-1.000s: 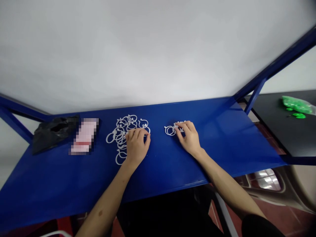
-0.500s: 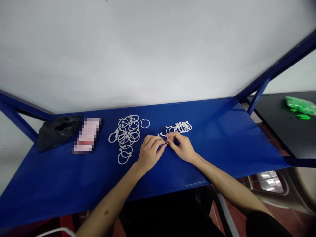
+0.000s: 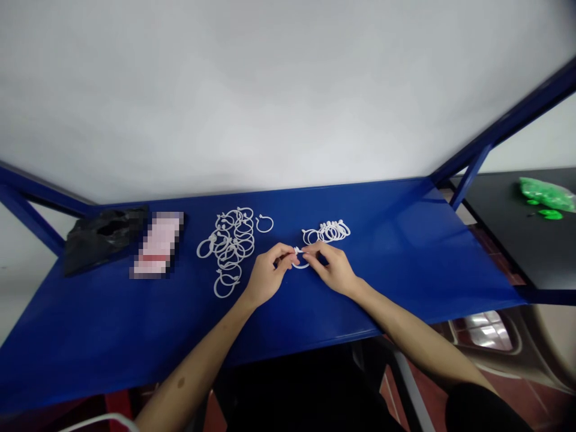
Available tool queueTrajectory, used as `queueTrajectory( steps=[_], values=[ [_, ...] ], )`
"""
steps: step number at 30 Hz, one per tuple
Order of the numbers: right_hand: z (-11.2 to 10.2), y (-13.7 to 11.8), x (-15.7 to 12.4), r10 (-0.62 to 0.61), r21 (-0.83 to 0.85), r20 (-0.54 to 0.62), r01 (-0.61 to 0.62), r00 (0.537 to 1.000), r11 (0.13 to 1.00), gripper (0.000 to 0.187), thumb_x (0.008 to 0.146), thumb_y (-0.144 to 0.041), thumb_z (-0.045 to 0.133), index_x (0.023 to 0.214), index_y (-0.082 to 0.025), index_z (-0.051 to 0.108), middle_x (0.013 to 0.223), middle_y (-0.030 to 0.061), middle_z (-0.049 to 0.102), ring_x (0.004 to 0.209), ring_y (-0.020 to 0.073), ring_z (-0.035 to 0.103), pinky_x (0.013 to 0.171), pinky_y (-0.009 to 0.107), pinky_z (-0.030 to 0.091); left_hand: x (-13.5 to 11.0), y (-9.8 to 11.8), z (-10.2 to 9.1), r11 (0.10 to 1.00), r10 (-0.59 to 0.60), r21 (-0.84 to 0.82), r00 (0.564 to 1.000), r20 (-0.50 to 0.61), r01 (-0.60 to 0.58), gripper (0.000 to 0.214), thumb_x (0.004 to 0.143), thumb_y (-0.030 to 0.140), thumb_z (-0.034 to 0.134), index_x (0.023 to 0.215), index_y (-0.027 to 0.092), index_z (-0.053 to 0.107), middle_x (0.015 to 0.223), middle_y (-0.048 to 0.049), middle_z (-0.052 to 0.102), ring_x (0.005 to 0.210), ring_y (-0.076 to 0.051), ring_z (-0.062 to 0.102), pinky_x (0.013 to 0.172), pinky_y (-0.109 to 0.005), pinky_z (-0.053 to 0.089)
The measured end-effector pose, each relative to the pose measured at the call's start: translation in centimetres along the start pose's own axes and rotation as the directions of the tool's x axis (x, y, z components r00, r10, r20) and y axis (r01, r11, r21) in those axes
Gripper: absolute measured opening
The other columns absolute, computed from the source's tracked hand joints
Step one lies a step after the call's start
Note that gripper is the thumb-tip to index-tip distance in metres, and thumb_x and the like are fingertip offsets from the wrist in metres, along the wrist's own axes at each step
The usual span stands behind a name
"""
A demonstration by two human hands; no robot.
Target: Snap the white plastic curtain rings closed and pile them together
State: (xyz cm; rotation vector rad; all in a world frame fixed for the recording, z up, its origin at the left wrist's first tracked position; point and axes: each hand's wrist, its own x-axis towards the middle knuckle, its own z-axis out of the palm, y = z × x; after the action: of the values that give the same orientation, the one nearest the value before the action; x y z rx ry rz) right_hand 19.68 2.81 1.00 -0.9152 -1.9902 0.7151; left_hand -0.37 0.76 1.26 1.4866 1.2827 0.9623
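Note:
My left hand (image 3: 266,273) and my right hand (image 3: 330,267) meet over the middle of the blue shelf (image 3: 405,252), both pinching one white plastic ring (image 3: 299,258) between fingertips. A loose heap of several white rings (image 3: 230,243) lies to the left of my left hand, with a single ring (image 3: 264,224) at its right edge. A tidy row of several closed rings (image 3: 328,231) lies just beyond my right hand.
A black plastic bag (image 3: 101,237) and a blurred pink packet (image 3: 157,244) lie at the shelf's left end. Blue frame struts (image 3: 495,135) rise at the right. A black table (image 3: 517,240) to the right carries a green bag (image 3: 546,193).
My left hand left the loose heap with a ring and my right hand left the tidy row. Both came together at the shelf's middle and now hold the ring between them.

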Motion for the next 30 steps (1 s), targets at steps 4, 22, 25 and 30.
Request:
queueTrajectory(
  steps=[4, 22, 25, 30],
  values=[
    [0.1, -0.2, 0.0, -0.039, 0.018, 0.014, 0.039, 0.999, 0.999, 0.009, 0.1, -0.025, 0.056, 0.098, -0.021, 0.064, 0.09, 0.0049, 0.072, 0.079, 0.0155, 0.068, 0.072, 0.029, 0.055, -0.3, 0.5, 0.2, 1.0, -0.015, 0.027, 1.0, -0.004, 0.015, 0.013, 0.093, 0.031, 0.058, 0.089, 0.021, 0.064, 0.077, 0.0009, 0.073, 0.068, -0.013, 0.066, 0.064, -0.024, 0.047],
    [-0.3, 0.3, 0.6, -0.069, -0.297, -0.005, 0.064, 0.998, 0.953, 0.012, 0.101, -0.023, 0.054, 0.1, -0.019, 0.065, 0.094, 0.0071, 0.071, 0.087, 0.0187, 0.065, 0.079, 0.032, 0.054, 0.6, -0.4, -1.0, 0.763, 0.39, 0.564, 0.921, -0.013, -0.316, 0.017, 0.097, 0.029, 0.058, 0.11, 0.021, 0.065, 0.105, -0.0058, 0.073, 0.1, -0.021, 0.063, 0.092, -0.036, 0.051],
    [-1.7, 1.4, 1.4, -0.03, -0.499, -0.172, -0.061, 0.985, 0.864, 0.015, 0.1, -0.026, 0.054, 0.097, -0.019, 0.067, 0.094, 0.0096, 0.068, 0.088, 0.0221, 0.062, 0.079, 0.036, 0.052, 1.3, -1.1, -2.3, 0.59, 0.418, 0.79, 0.9, -0.122, -0.167, 0.032, 0.097, 0.029, 0.055, 0.126, 0.017, 0.063, 0.124, -0.0121, 0.067, 0.117, -0.03, 0.055, 0.105, -0.049, 0.044],
    [-3.5, 3.0, 1.8, 0.0, -0.572, -0.205, -0.12, 0.979, 0.811, 0.018, 0.1, -0.029, 0.054, 0.104, -0.019, 0.069, 0.091, 0.0087, 0.067, 0.083, 0.0227, 0.057, 0.078, 0.038, 0.051, 1.5, -1.9, -3.1, 0.398, 0.304, 0.916, 0.937, -0.174, 0.041, 0.036, 0.096, 0.029, 0.054, 0.128, 0.018, 0.066, 0.139, -0.0169, 0.057, 0.125, -0.04, 0.046, 0.097, -0.057, 0.044]
  ],
)
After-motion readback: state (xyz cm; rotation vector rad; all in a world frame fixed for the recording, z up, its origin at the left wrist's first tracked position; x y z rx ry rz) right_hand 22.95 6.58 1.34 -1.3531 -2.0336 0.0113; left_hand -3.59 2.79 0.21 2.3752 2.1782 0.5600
